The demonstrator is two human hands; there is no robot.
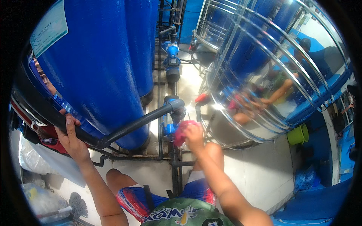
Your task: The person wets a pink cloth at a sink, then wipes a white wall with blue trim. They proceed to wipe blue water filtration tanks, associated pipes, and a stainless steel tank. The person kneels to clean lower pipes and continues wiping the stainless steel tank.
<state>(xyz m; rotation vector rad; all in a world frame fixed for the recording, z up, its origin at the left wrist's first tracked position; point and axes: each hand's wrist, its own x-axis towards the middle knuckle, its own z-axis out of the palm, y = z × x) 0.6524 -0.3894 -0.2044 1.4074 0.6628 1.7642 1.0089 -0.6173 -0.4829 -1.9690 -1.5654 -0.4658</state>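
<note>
My left hand [74,144] is wrapped around a thick dark plastic pipe [46,106] at the left, thumb on its near side. In my right hand [195,138] is a crumpled pinkish-red cloth [181,135], held against or just over a blue water pump [169,130]; actual contact cannot be made out. A grey elbow fitting [177,104] sits above this pump, joined to a dark sloping pipe [138,122]. The cloth and my right hand hide part of the pump. My knees are bent close to the pipework.
Tall blue cylindrical tanks [99,70] stand left, and a shiny ribbed steel tank [240,70] right. Beyond lies another blue pump [172,56]. A red valve handle [201,98] juts near the steel tank. Floor pipes [135,158] run before me. A green bucket [297,135] and mop head [78,204] flank me.
</note>
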